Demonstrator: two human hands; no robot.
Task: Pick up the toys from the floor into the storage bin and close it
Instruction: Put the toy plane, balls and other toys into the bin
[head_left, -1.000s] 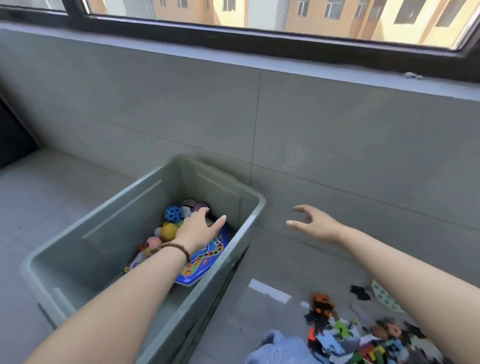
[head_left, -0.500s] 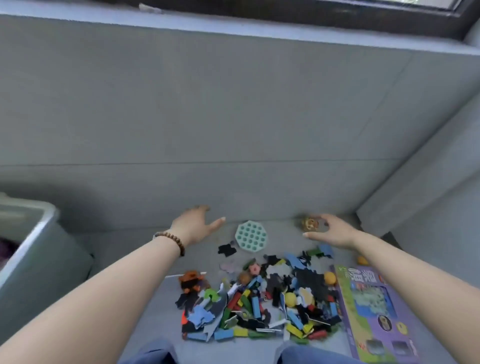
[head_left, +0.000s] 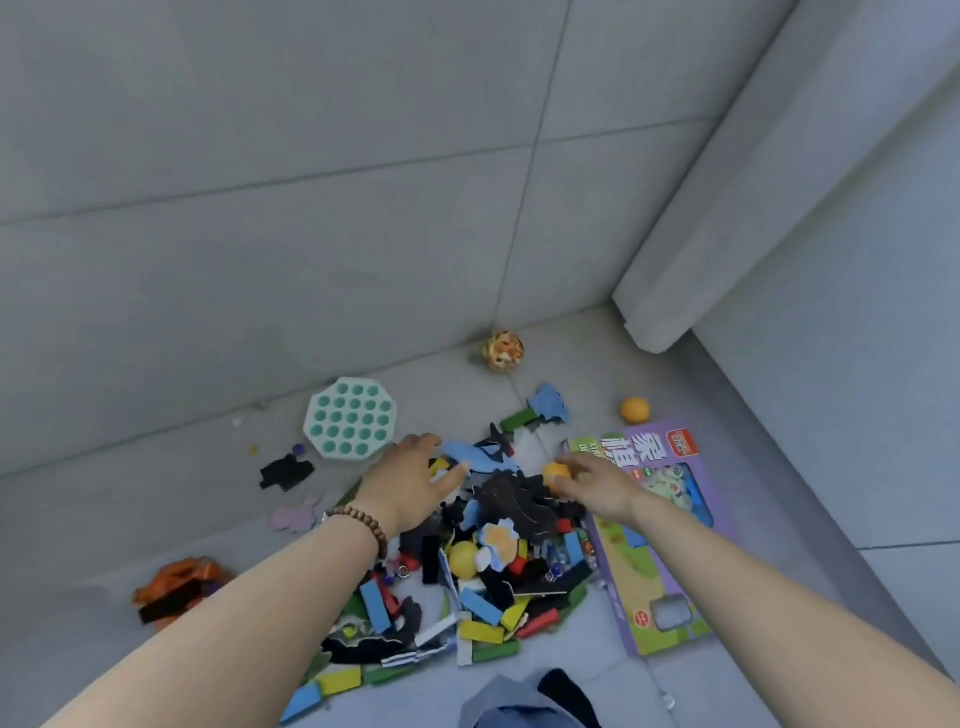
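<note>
A heap of toys (head_left: 483, 577) lies on the grey floor: coloured wooden blocks, foam puzzle pieces and a yellow ball (head_left: 462, 558). My left hand (head_left: 410, 483), with a bead bracelet on its wrist, hovers over the heap's far left part with fingers spread and holds nothing. My right hand (head_left: 592, 483) is at the heap's far right edge, and its fingers and thumb curl round a small orange ball (head_left: 556, 472). The storage bin is out of view.
A teal pop-it pad (head_left: 349, 419) lies by the wall, and a patterned ball (head_left: 502, 351) sits at the wall's foot. Another orange ball (head_left: 635, 409) and a purple toy box (head_left: 649, 530) are on the right. An orange toy (head_left: 179, 587) lies left. A wall corner closes the right side.
The view turned from the bin to the toy heap and dropped lower. My right hand left the patterned ball and came to the orange ball; my left hand moved over the heap.
</note>
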